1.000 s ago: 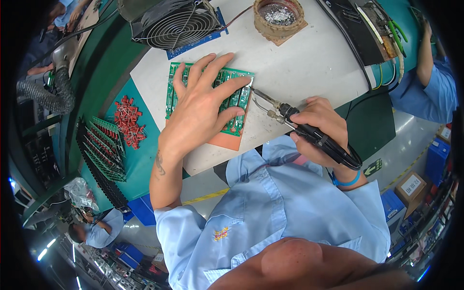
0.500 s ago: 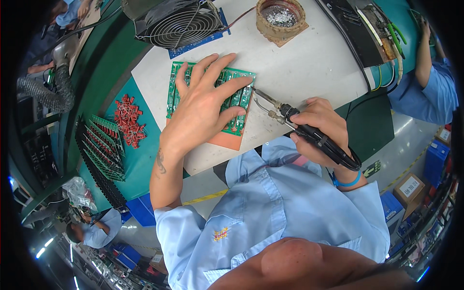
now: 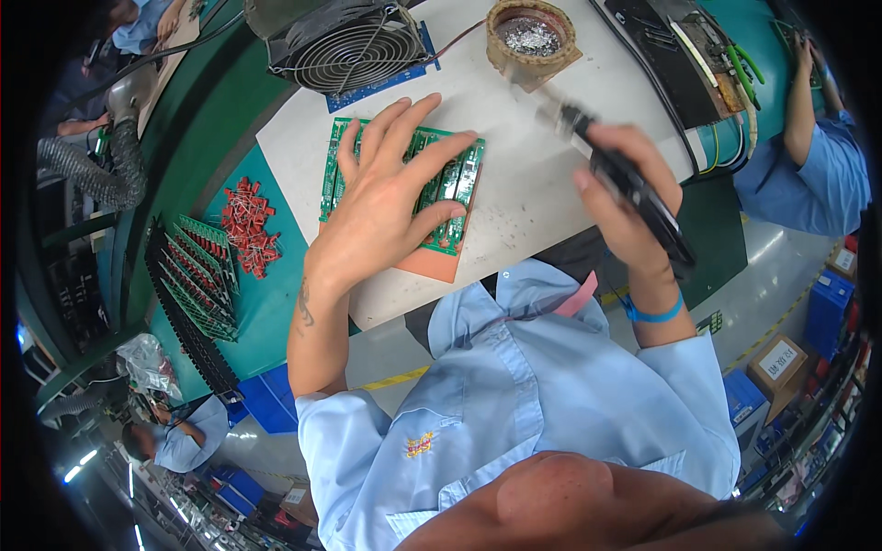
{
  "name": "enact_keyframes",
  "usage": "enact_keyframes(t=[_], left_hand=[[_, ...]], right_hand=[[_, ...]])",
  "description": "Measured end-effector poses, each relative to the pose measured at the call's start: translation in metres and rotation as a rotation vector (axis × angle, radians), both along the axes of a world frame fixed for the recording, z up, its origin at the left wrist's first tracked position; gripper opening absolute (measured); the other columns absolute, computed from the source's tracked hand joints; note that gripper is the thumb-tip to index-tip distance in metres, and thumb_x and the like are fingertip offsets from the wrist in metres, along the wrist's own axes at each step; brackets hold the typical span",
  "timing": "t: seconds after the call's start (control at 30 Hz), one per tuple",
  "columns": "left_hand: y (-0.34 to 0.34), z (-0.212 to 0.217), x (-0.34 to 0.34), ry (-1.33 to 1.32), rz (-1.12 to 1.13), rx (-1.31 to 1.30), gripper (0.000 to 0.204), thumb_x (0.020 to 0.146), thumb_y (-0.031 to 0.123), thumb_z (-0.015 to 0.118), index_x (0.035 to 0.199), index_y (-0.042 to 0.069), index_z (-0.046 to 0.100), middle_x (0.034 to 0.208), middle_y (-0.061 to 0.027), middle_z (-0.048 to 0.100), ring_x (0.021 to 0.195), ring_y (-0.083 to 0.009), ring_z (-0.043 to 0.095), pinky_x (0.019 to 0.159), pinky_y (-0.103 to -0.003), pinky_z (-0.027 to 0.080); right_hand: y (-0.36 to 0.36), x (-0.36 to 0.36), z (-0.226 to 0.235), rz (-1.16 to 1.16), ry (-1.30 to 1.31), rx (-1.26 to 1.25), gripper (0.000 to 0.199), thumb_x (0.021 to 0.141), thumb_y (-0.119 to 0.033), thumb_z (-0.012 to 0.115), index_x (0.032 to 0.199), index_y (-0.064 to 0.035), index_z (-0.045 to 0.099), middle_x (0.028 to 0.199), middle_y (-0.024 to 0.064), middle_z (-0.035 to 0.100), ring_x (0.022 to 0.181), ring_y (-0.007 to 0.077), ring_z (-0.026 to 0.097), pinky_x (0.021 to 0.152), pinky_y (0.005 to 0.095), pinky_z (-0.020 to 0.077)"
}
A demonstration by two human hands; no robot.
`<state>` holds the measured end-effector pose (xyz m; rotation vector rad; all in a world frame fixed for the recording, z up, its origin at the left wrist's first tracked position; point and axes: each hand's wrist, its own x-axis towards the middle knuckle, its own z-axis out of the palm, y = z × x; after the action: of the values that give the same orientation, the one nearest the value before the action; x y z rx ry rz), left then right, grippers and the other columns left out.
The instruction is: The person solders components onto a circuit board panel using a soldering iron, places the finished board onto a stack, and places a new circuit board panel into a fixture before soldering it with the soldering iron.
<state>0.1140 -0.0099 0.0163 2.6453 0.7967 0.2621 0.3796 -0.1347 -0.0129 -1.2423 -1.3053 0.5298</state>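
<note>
Soldering iron (image 3: 634, 184): shifted off PCB (image 3: 459, 179) edge to upper ctr-right, tip blurred nr brown pot (image 3: 513, 66), so now clear of board; R hand (image 3: 625, 225) clamped round iron; L hand (image 3: 377, 193) spread on PCB, upper ctr

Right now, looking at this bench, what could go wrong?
The black tool in the right hand, its front blurred near the pot, might knock it and scatter the silvery bits. If hot, the tool could burn the left hand spread on the green board. Those fingers might also shift the board.
</note>
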Motion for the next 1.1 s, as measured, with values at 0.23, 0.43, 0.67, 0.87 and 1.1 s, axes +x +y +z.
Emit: enact_keyframes(t=[0.23,0.43,0.67,0.87,1.1], left_hand=[[-0.078,-0.004,-0.015,-0.126,0.305,0.069,0.115,0.080,0.045,0.091,0.166,-0.003,0.032,0.171,-0.0307,0.030,0.155,-0.0486,0.033,0.127,-0.063,0.023],[-0.115,-0.064,-0.028,-0.117,0.555,0.207,0.132,0.083,0.059,0.088,0.168,-0.011,0.016,0.171,-0.0422,0.017,0.158,-0.0548,0.027,0.128,-0.064,0.020],[-0.119,-0.057,-0.052,-0.048,0.576,0.162,0.126,0.085,0.055,0.086,0.170,-0.009,0.017,0.174,-0.0379,0.017,0.162,-0.0520,0.022,0.129,-0.064,0.016],[-0.116,-0.049,-0.073,-0.039,0.497,0.080,0.126,0.085,0.056,0.086,0.170,-0.006,0.018,0.176,-0.0338,0.019,0.163,-0.0483,0.022,0.130,-0.065,0.015],[-0.112,-0.046,-0.095,-0.024,0.537,0.081,0.129,0.080,0.055,0.090,0.171,-0.004,0.020,0.177,-0.0288,0.022,0.163,-0.0469,0.024,0.129,-0.066,0.016]], right_hand=[[0.025,-0.002,-0.030,-0.102,0.075,0.083,0.056,0.085,-0.002,0.084,0.138,-0.0015,0.068,0.122,0.0102,0.072,0.100,0.0193,0.068,0.088,0.0286,0.0558],[0.016,0.000,-0.033,-0.088,0.172,-0.018,0.055,0.086,-0.002,0.085,0.138,-0.0022,0.068,0.123,0.0104,0.072,0.101,0.0175,0.068,0.090,0.0282,0.0572],[0.015,0.000,-0.029,-0.071,0.165,-0.035,0.054,0.086,-0.001,0.085,0.137,-0.0018,0.068,0.122,0.0106,0.073,0.100,0.0169,0.068,0.089,0.0274,0.0568],[0.013,-0.002,-0.028,-0.052,0.082,-0.057,0.054,0.088,0.000,0.082,0.139,-0.0001,0.067,0.119,0.0128,0.074,0.099,0.0174,0.068,0.089,0.0278,0.0563],[0.014,-0.002,-0.028,-0.072,0.087,-0.051,0.053,0.085,0.002,0.084,0.136,0.0000,0.069,0.121,0.0118,0.073,0.100,0.0178,0.068,0.088,0.0283,0.0558]])
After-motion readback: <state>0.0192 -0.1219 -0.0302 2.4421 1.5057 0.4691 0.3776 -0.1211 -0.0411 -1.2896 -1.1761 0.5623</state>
